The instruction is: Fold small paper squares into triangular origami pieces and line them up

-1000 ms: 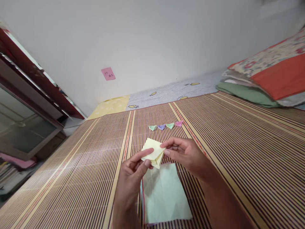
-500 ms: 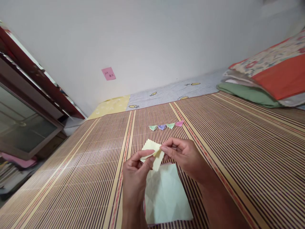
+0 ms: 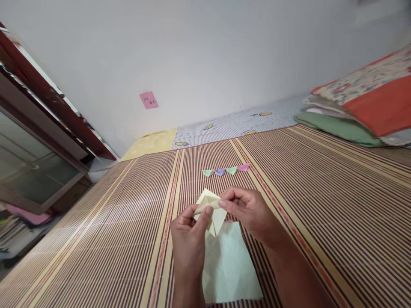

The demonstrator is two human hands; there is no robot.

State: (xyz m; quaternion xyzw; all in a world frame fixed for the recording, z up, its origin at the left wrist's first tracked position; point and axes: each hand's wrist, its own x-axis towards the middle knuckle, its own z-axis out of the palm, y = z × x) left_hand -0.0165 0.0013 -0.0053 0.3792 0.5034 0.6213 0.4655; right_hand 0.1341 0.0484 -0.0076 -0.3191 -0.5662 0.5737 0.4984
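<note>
A pale yellow folded paper (image 3: 217, 220) is held up between both hands, its lower tip pointing down. My left hand (image 3: 192, 229) grips its left side, with the thumb pressed on the front. The right side is pinched between thumb and fingers of my right hand (image 3: 248, 210). Beneath the hands lies a pale green creased sheet (image 3: 231, 267). Beyond them several small folded paper pieces stand in a row: a green one (image 3: 208, 173), a purple one (image 3: 220, 172), another green one (image 3: 231, 170) and a pink one (image 3: 244, 167).
Everything rests on a striped mat (image 3: 128, 239). Folded bedding (image 3: 346, 128) is piled at the right, against the wall. A pink note (image 3: 148, 100) sticks to the wall. At the left stands a glass-fronted cabinet (image 3: 28, 162).
The yellow paper has turned and now shows a flatter diamond shape with a fold across it. My left thumb has moved onto its front. The view has shifted slightly.
</note>
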